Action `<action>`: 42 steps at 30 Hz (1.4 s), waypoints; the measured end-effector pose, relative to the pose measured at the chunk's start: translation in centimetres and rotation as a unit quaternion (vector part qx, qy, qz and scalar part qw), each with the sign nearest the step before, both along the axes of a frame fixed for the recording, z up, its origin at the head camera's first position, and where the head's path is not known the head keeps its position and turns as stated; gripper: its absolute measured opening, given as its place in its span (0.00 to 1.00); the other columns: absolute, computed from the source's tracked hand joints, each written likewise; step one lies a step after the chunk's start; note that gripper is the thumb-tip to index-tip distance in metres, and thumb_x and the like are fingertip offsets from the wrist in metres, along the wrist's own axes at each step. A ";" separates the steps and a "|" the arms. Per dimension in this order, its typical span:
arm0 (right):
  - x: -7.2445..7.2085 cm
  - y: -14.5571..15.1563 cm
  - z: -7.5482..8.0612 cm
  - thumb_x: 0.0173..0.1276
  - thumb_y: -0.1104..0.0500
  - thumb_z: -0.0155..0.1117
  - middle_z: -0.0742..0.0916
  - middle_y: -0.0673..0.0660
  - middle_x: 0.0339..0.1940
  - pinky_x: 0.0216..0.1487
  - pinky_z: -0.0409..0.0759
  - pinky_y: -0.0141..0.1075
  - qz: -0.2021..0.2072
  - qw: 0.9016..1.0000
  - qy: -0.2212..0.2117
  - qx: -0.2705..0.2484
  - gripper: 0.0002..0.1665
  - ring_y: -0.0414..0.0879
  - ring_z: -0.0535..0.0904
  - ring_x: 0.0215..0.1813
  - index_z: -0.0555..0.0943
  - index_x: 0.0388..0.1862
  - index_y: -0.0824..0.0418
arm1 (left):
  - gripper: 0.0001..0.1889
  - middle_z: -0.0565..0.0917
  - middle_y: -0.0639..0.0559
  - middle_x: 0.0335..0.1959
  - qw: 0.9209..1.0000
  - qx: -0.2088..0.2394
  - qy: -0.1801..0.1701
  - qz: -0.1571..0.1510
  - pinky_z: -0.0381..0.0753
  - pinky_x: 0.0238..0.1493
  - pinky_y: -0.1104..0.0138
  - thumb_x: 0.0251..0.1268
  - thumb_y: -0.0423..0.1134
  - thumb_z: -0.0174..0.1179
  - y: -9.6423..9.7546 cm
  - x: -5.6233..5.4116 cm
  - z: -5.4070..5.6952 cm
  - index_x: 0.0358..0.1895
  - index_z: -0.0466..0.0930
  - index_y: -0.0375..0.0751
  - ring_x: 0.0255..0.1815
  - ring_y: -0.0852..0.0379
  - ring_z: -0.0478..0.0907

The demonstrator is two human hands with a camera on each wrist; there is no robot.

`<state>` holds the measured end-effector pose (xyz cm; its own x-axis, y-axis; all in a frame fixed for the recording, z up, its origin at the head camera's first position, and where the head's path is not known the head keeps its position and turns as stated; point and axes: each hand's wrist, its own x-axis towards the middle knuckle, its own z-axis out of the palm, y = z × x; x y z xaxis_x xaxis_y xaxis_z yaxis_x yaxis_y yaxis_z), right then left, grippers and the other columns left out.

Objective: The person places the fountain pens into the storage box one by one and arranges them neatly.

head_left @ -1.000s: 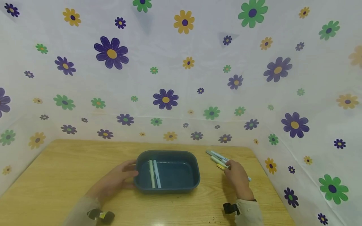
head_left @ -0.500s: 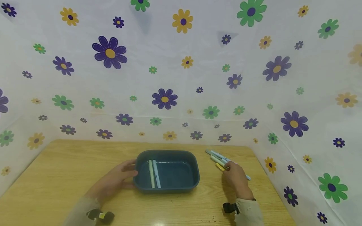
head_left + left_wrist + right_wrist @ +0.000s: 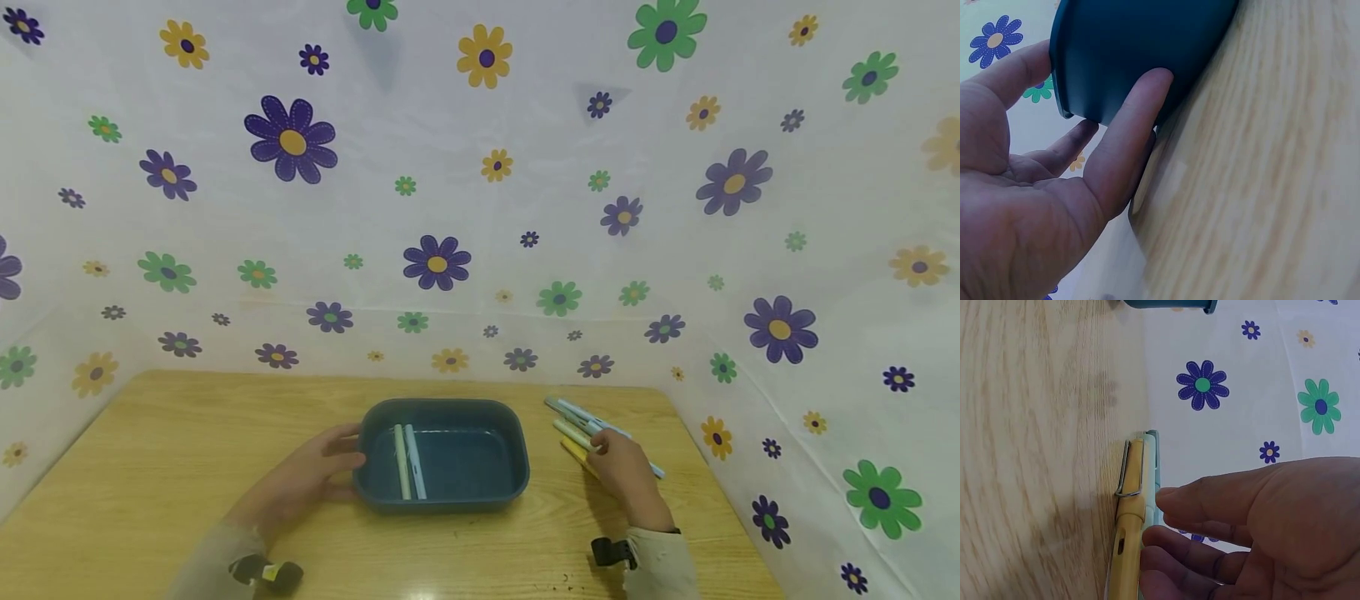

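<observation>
A dark teal rectangular tub (image 3: 442,503) stands mid-table. A pale green pen (image 3: 402,462) and a light blue pen (image 3: 416,462) lie in its left part. My left hand (image 3: 311,467) touches the tub's left end; in the left wrist view its thumb (image 3: 1141,106) lies straight along the outer wall. At the pens on the right is my right hand (image 3: 622,467). Its bent fingers cover part of a pale green pen (image 3: 1150,506), beside a yellow pen (image 3: 1127,550) with a wire clip. Whether they grip that green pen is hidden.
Light blue pens (image 3: 577,409) and a grey-green pen (image 3: 553,403) lie behind the right hand. The wooden table (image 3: 187,433) meets a white flower-print cloth (image 3: 360,217) at the back and sides. Each wrist carries a black strap-on device.
The yellow pen has shifted left and slightly toward me, and the pale green pen beside it has slid a little the same way. My left hand and the tub stay put.
</observation>
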<state>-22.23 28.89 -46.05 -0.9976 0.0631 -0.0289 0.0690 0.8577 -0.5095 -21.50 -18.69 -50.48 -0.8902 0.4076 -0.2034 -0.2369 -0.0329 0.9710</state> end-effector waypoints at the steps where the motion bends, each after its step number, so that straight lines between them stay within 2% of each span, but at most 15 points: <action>1: 0.0 0.0 0.0 0.72 0.63 0.59 0.88 0.67 0.49 0.46 0.86 0.54 0.003 1.000 -0.002 -0.001 0.18 0.59 0.85 0.47 0.81 0.58 0.71 | 0.39 0.56 0.31 0.81 1.000 0.000 0.000 0.001 0.85 0.60 0.48 0.74 0.42 0.63 0.0 0.0 0.0 0.82 0.55 0.42 0.69 0.33 0.74; 8: 0.2 -0.4 0.1 0.68 0.64 0.63 0.89 0.64 0.46 0.44 0.86 0.53 0.015 1.000 -0.006 0.006 0.15 0.58 0.85 0.46 0.82 0.52 0.69 | 0.38 0.55 0.30 0.81 1.000 0.003 0.004 -0.001 0.85 0.61 0.48 0.74 0.41 0.62 0.1 0.1 0.0 0.82 0.55 0.41 0.68 0.34 0.75; 11: 0.3 -0.6 0.0 0.69 0.64 0.63 0.89 0.63 0.47 0.44 0.86 0.53 0.014 1.000 -0.012 0.008 0.16 0.57 0.85 0.46 0.83 0.53 0.68 | 0.38 0.55 0.31 0.81 1.000 0.001 0.005 -0.002 0.85 0.61 0.48 0.74 0.42 0.62 0.1 0.1 0.0 0.82 0.55 0.42 0.68 0.34 0.75; 14: 0.2 -0.9 -0.2 0.70 0.64 0.62 0.88 0.63 0.48 0.42 0.85 0.50 0.010 1.000 -0.018 0.005 0.16 0.53 0.83 0.42 0.83 0.53 0.69 | 0.37 0.56 0.32 0.81 1.000 -0.003 0.004 -0.001 0.85 0.61 0.49 0.74 0.43 0.62 0.1 0.1 0.0 0.81 0.56 0.44 0.68 0.34 0.75; 18: 0.2 -1.5 -0.3 0.70 0.65 0.62 0.88 0.63 0.45 0.32 0.82 0.41 0.005 0.999 -0.026 -0.025 0.17 0.48 0.79 0.31 0.82 0.55 0.72 | 0.37 0.57 0.33 0.80 1.000 -0.008 0.001 0.002 0.85 0.60 0.49 0.74 0.44 0.63 0.1 0.0 -0.1 0.81 0.57 0.45 0.68 0.35 0.76; 21: 0.2 -1.8 -0.3 0.72 0.64 0.63 0.88 0.63 0.42 0.27 0.83 0.39 0.016 0.999 -0.027 -0.037 0.17 0.46 0.80 0.28 0.82 0.54 0.73 | 0.37 0.58 0.33 0.80 1.000 -0.010 0.000 0.003 0.85 0.60 0.49 0.74 0.44 0.63 0.1 -0.1 -0.2 0.81 0.57 0.45 0.67 0.36 0.76; 27: 0.5 -2.2 -0.1 0.73 0.58 0.66 0.88 0.61 0.42 0.33 0.86 0.43 0.028 0.997 -0.055 -0.044 0.17 0.47 0.83 0.30 0.82 0.52 0.69 | 0.37 0.58 0.33 0.80 1.000 -0.018 0.004 0.002 0.85 0.61 0.49 0.75 0.45 0.62 0.0 -0.1 -0.2 0.81 0.56 0.45 0.68 0.36 0.76; 31: 0.5 -2.5 -0.1 0.72 0.61 0.65 0.86 0.60 0.39 0.29 0.86 0.42 0.034 0.995 -0.072 -0.057 0.18 0.47 0.83 0.28 0.80 0.55 0.71 | 0.37 0.59 0.34 0.80 1.000 -0.020 0.002 0.004 0.85 0.60 0.49 0.74 0.45 0.63 0.1 0.0 -0.1 0.81 0.57 0.46 0.68 0.36 0.76; 37: 0.6 -3.2 -0.3 0.70 0.66 0.64 0.82 0.59 0.33 0.23 0.85 0.40 0.032 0.993 -0.083 -0.080 0.16 0.49 0.81 0.24 0.78 0.54 0.70 | 0.37 0.58 0.33 0.80 1.000 -0.016 0.006 0.000 0.85 0.60 0.49 0.75 0.45 0.62 0.0 0.0 -0.2 0.82 0.56 0.45 0.67 0.35 0.76; 42: 0.5 -3.4 -0.6 0.70 0.66 0.63 0.83 0.62 0.40 0.24 0.86 0.42 0.032 0.989 -0.092 -0.113 0.16 0.51 0.82 0.27 0.76 0.55 0.69 | 0.37 0.58 0.32 0.80 1.000 -0.012 0.008 0.000 0.85 0.60 0.49 0.75 0.44 0.62 0.0 0.0 -0.3 0.81 0.56 0.44 0.67 0.35 0.76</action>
